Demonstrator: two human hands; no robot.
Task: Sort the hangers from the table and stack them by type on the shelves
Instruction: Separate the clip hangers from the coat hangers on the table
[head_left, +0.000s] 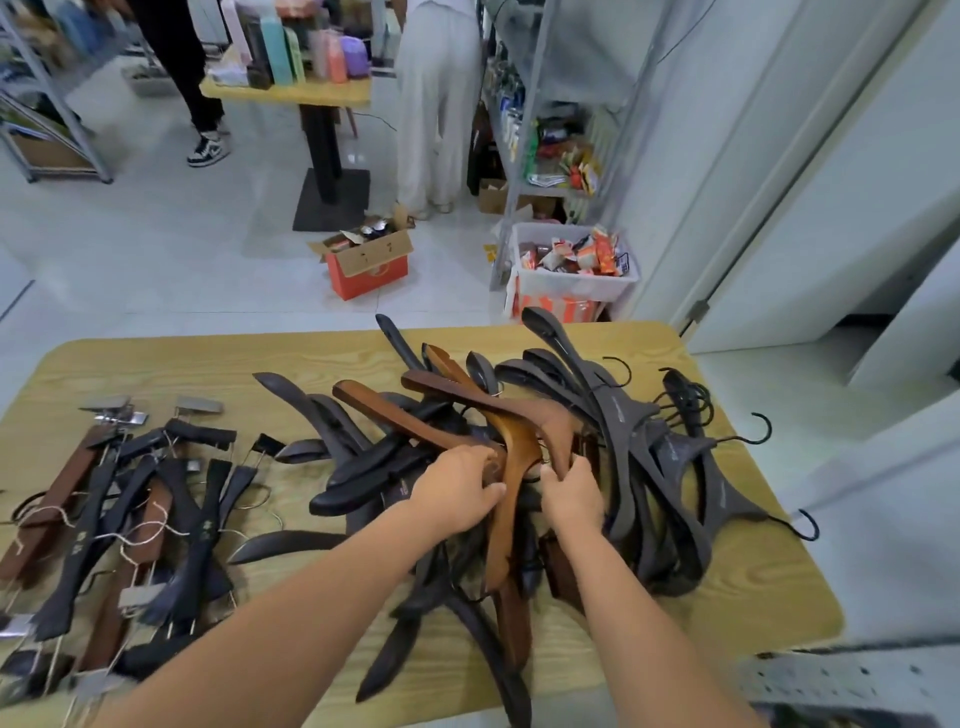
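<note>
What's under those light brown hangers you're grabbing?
A pile of dark hangers on the table. The left hand and right hand grip the brown hangers. Anything deeper in the pile is covered.

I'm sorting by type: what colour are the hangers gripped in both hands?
The gripped hangers are warm reddish-brown wood; the head view shows it best.

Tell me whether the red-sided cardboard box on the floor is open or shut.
Open. The red-sided cardboard box has its top flaps folded outward, and loose items show inside it.
</note>
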